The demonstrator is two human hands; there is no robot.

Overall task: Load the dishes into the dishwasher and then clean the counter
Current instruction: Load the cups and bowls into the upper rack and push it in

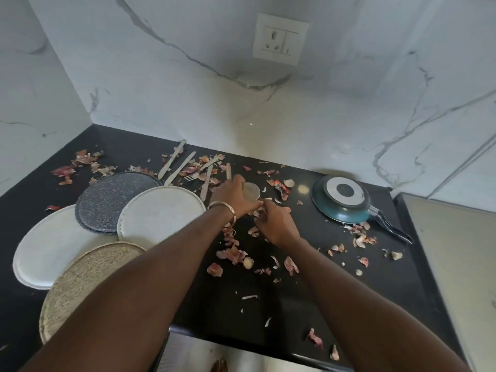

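Note:
On the black counter (295,304) lie several plates: a white one (161,213), a dark speckled one (112,200), a second white one (48,245) and a beige speckled one (88,275), all overlapping at the left. Cutlery (188,167), pale knives and a fork, lies behind them among onion peels (233,251). My left hand (230,194), a bangle on its wrist, is curled round a small round pale dish (252,191) at mid-counter. My right hand (273,221) pinches onion peels just in front of that dish, touching the left hand.
An upturned teal frying pan (343,200) lies at the right, handle towards the counter's right edge. Peels litter the whole counter. Marble walls close the back and left, with a wall socket (279,38) above. A lower beige surface (456,264) adjoins at the right.

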